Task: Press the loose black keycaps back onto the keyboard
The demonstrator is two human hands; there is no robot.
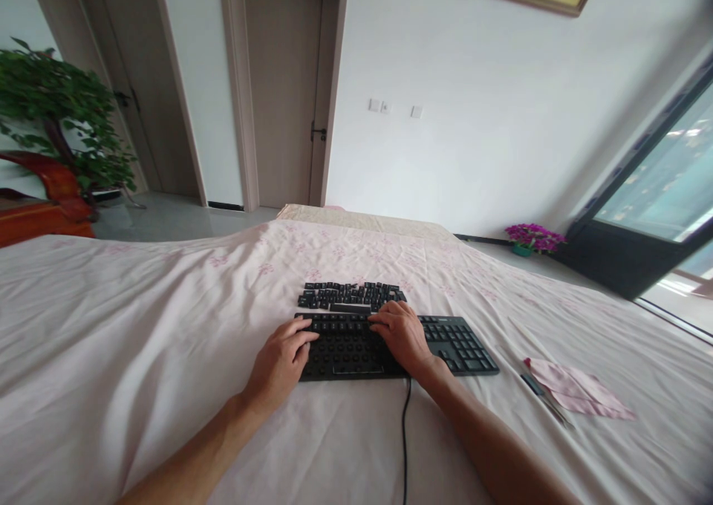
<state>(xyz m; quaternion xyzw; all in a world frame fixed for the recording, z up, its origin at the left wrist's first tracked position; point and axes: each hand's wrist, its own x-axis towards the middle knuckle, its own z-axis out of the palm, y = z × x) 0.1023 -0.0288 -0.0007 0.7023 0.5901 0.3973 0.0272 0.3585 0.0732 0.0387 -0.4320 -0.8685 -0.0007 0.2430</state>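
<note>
Stretching left to right, black keyboard [350,350]

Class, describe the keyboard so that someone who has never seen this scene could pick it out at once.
Find the pale flower-patterned cloth spread across the foreground, then the left hand and right hand over its middle. The black keyboard they touch has a cable trailing from its near side. Unlike the loose black keycaps just beyond it, it is one long board.
</note>
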